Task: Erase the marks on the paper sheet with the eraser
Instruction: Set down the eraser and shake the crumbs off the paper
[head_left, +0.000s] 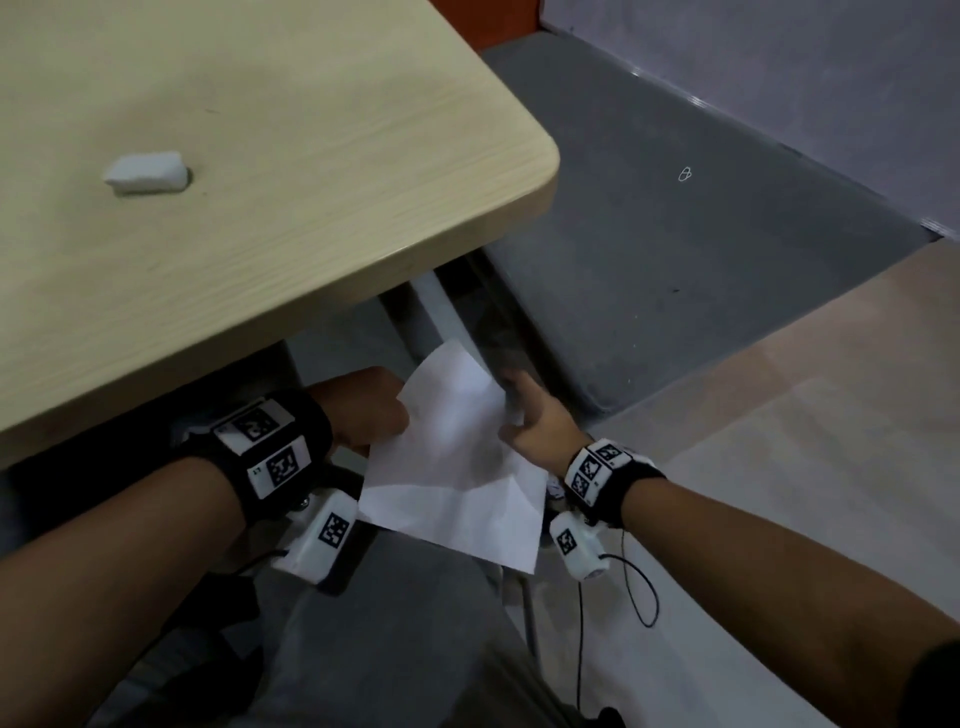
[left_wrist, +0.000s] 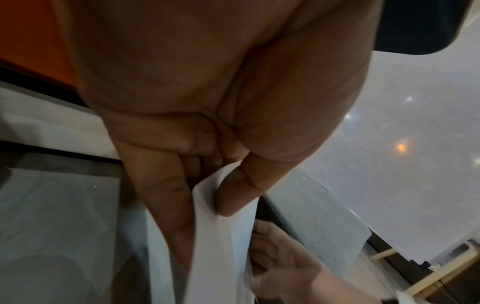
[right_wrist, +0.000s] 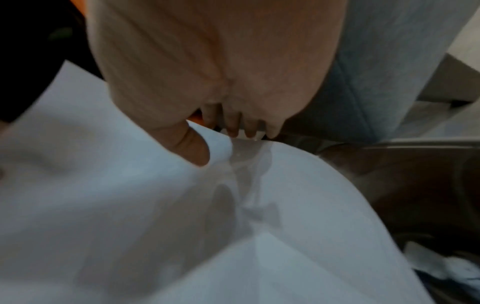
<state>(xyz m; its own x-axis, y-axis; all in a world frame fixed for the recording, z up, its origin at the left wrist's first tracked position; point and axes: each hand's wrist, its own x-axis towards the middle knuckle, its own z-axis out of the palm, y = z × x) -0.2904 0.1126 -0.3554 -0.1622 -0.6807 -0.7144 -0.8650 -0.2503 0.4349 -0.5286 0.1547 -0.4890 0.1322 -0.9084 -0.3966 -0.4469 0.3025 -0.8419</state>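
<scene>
Creasing between both hands, the paper sheet (head_left: 457, 457) is pinched by left hand (head_left: 363, 410) & right hand (head_left: 535, 421); eraser (head_left: 147, 172) lies well apart on the table (head_left: 311, 182).

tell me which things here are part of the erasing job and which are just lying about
Part of the job:
- paper sheet, held below the table edge by the left hand and right hand
- eraser, lying untouched on the table

Just lying about:
- small white loop on the grey floor
- black cable hanging from the right wrist camera
</scene>
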